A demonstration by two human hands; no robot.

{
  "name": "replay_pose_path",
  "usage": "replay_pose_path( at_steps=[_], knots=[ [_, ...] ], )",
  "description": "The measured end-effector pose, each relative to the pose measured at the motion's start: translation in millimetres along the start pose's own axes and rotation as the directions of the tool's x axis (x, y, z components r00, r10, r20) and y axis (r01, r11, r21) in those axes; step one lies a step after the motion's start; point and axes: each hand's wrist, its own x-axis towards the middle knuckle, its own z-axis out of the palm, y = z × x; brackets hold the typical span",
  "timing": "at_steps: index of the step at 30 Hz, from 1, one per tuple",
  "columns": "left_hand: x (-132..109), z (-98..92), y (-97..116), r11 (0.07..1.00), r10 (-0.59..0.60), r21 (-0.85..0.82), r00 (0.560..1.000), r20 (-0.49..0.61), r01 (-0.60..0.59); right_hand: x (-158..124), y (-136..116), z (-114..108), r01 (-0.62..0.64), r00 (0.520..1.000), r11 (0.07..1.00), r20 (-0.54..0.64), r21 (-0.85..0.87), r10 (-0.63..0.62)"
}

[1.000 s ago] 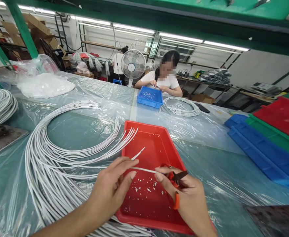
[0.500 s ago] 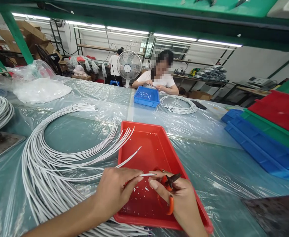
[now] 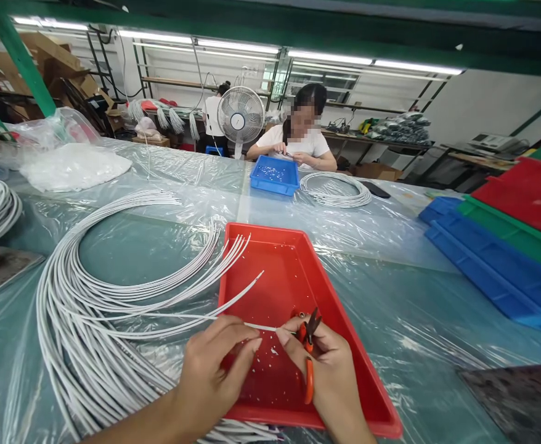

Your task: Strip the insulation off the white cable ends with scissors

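Observation:
Over the red tray [image 3: 321, 271], my right hand [image 3: 328, 364] pinches the end of a white cable [image 3: 260, 327] between thumb and forefinger. Small scissors with orange handles [image 3: 309, 376] are held in the same hand, their dark blades pointing up. My left hand [image 3: 219, 364] is beside the cable, thumb and forefinger apart, with nothing visible between them. A large bundle of white cables [image 3: 62, 296] curves across the table at the left, several ends resting over the tray's left rim. Small white scraps lie in the tray.
Across the table a person [image 3: 298, 135] works over a blue tray [image 3: 275, 176], beside a coil of white cable [image 3: 335, 189]. Stacked blue, green and red trays [image 3: 506, 246] stand at the right. A plastic bag [image 3: 74, 166] lies at the back left, and a fan [image 3: 240, 117] stands behind.
My left thumb and forefinger have opened and come away from the cable. My right hand now pinches the cable, and the scissors in it have turned so the blades point more upward.

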Motion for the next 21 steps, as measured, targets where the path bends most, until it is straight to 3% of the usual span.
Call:
replay_pose_path(
  at_steps=[2, 4, 6, 8, 10, 12, 14, 17, 19, 21],
  knots=[
    [-2, 1.0, 3, 0.969, -0.198, -0.123, 0.973, 0.121, 0.213, -3, 1, 1, 0.076, 0.997, 0.993, -0.014, -0.089, -0.078],
    [0, 3.0, 5, 0.82, -0.382, -0.304, 0.86, 0.339, 0.484, -7, 3, 2, 0.209, 0.976, 0.958, -0.015, -0.196, -0.216],
    [4, 5.0, 6, 0.597, -0.441, -0.47, 0.755, 0.485, 0.65, -11, 5, 4, 0.379, 0.92, 0.874, 0.021, -0.303, -0.391],
    [7, 6.2, 6, 0.424, -0.454, -0.587, 0.723, 0.521, 0.689, -15, 7, 4, 0.539, 0.829, 0.744, 0.093, -0.395, -0.551],
    [8, 5.5, 5, 0.319, -0.483, -0.663, 0.718, 0.502, 0.678, -17, 10, 3, 0.635, 0.756, 0.629, 0.19, -0.449, -0.627],
    [8, 2.8, 4, 0.249, -0.523, -0.712, 0.71, 0.471, 0.656, -19, 10, 3, 0.68, 0.721, 0.582, 0.262, -0.447, -0.641],
    [9, -1.8, 3, 0.23, -0.558, -0.744, 0.712, 0.427, 0.627, -21, 9, 6, 0.668, 0.737, 0.615, 0.255, -0.419, -0.626],
    [11, -10.1, 0, 0.308, -0.546, -0.746, 0.752, 0.37, 0.591, -26, 3, 11, 0.529, 0.843, 0.769, 0.123, -0.359, -0.523],
    [14, -14.9, -1, 0.359, -0.516, -0.73, 0.775, 0.364, 0.581, -31, 1, 14, 0.372, 0.928, 0.893, 0.092, -0.252, -0.36],
    [16, -18.2, -2, 0.392, -0.487, -0.717, 0.792, 0.369, 0.576, -35, 1, 15, 0.13, 0.979, 0.987, 0.171, -0.093, -0.112]
  ],
)
